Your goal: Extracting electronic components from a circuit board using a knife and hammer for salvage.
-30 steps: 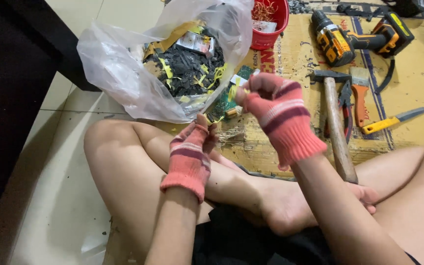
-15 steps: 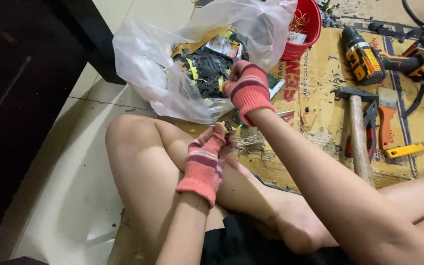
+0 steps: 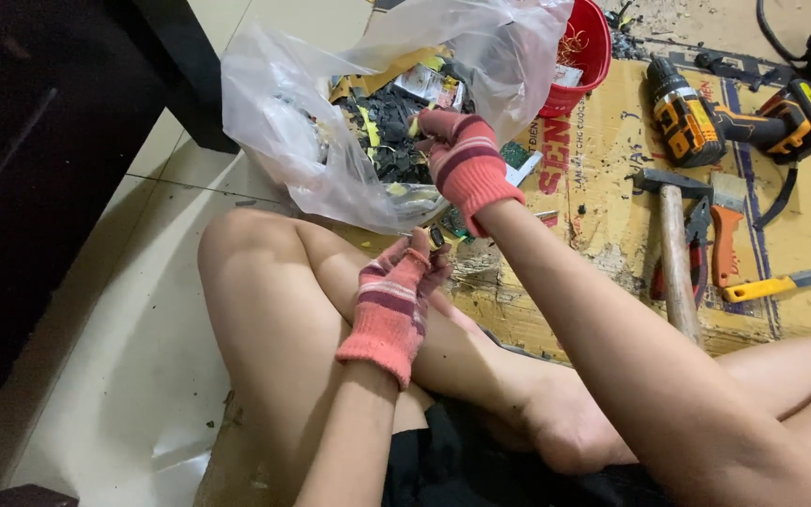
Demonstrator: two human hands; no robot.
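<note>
The right hand reaches into the bag at upper centre, fingers curled over scraps (grip unclear), while the left hand pinches a small piece.

The left hand, gloved in pink stripes, is raised at centre, fingers pinched together pointing toward 1 o'clock. The right hand, likewise gloved, stretches toward 11 o'clock, fingers curled downward.
</note>
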